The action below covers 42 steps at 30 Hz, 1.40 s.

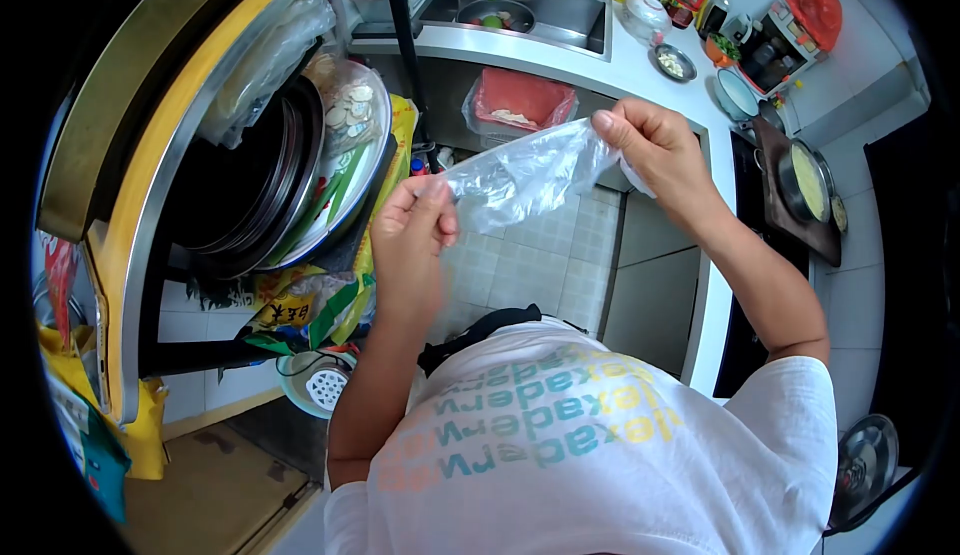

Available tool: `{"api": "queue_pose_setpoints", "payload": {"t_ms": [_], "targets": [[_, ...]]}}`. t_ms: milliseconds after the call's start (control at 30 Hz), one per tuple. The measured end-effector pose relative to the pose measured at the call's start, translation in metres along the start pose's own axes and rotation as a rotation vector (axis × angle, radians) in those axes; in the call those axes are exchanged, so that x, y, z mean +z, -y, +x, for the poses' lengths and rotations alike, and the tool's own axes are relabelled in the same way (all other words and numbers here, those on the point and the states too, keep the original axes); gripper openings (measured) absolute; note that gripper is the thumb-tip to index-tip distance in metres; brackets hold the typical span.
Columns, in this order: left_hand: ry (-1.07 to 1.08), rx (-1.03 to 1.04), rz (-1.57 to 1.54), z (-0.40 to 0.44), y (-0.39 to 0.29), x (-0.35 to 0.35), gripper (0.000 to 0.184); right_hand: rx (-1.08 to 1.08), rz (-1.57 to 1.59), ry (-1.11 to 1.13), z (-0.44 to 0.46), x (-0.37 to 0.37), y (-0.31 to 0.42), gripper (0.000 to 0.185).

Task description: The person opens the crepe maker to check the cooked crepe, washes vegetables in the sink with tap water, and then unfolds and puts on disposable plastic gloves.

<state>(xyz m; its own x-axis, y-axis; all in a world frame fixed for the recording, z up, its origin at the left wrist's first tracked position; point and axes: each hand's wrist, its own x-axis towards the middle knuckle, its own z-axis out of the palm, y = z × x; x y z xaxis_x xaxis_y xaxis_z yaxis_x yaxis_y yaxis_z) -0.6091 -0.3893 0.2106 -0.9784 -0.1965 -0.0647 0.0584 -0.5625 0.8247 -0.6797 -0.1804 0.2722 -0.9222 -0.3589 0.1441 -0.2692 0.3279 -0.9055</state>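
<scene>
Fingers pinched on both sides! Over the pale, square-tiled floor, left hand and right hand stretch one crinkled, clear plastic bag between them; its opening's hard to make out, some fingertips hidden.

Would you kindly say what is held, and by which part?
A piece of clear plastic, pinched near one end by the left hand, near the other by the right hand.
</scene>
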Motion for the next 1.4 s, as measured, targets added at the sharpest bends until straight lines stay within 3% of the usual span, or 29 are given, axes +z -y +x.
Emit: {"api": "queue_pose_setpoints", "payload": {"t_ms": [100,200,333,433,633,667,700,733,767,800,867,933,1033,1133,1167,1267,1400], "targets": [[0.048,0.075,-0.013,0.003,-0.011,-0.008,0.016,0.011,-0.064,0.115,-0.002,-0.004,0.002,0.028],[-0.141,0.102,-0.088,0.004,-0.019,0.003,0.017,-0.019,-0.083,0.179,-0.004,-0.003,0.007,0.029],[-0.236,0.122,-0.098,0.008,-0.024,0.006,0.021,-0.007,-0.019,0.19,-0.008,0.003,0.004,0.031],[-0.012,0.091,-0.137,0.019,-0.018,-0.03,0.031,-0.004,-0.029,0.169,-0.009,0.004,0.001,0.033],[-0.019,-0.15,-0.526,0.01,-0.015,-0.012,0.058,0.048,-0.013,0.025,-0.013,0.015,-0.003,0.039],[-0.119,-0.262,-0.51,0.001,-0.016,0.002,0.069,0.049,-0.027,0.003,-0.012,0.018,-0.002,0.039],[0.036,-0.308,-0.571,-0.003,-0.007,-0.003,0.065,0.046,-0.046,-0.04,-0.012,0.021,-0.003,0.039],[0.064,-0.235,-0.384,-0.009,0.006,0.001,0.061,0.03,-0.051,-0.067,-0.012,0.024,-0.005,0.04],[0.161,-0.359,-0.472,-0.008,0.017,-0.006,0.049,0.021,-0.055,-0.071,-0.012,0.028,-0.007,0.039],[0.335,-0.233,-0.383,-0.005,0.031,-0.015,0.037,0.0,-0.056,-0.063,-0.009,0.034,-0.009,0.039],[0.154,-0.327,-0.356,-0.004,0.016,0.004,0.023,0.107,-0.047,0.053,-0.012,0.038,-0.012,0.036],[0.089,-0.271,-0.151,-0.005,0.007,0.008,0.019,0.118,-0.012,0.102,-0.015,0.038,-0.009,0.029],[0.125,-0.02,0.174,0.002,0.014,0.003,0.015,-0.091,0.149,0.029,-0.013,0.054,0.02,0.022],[0.052,0.16,0.475,0.0,0.01,0.004,0.011,-0.248,-0.13,0.054,-0.009,0.066,0.026,0.023],[0.005,0.263,0.468,-0.004,0.007,0.009,0.011,-0.164,-0.086,0.146,-0.005,0.065,0.019,0.015],[-0.015,0.235,0.22,-0.001,0.007,0.005,0.012,0.078,0.229,0.258,0.002,0.065,0.014,0.007],[-0.077,0.222,0.337,-0.003,0.005,-0.008,0.017,-0.005,0.229,0.106,0.018,0.05,0.005,0.01]]}}
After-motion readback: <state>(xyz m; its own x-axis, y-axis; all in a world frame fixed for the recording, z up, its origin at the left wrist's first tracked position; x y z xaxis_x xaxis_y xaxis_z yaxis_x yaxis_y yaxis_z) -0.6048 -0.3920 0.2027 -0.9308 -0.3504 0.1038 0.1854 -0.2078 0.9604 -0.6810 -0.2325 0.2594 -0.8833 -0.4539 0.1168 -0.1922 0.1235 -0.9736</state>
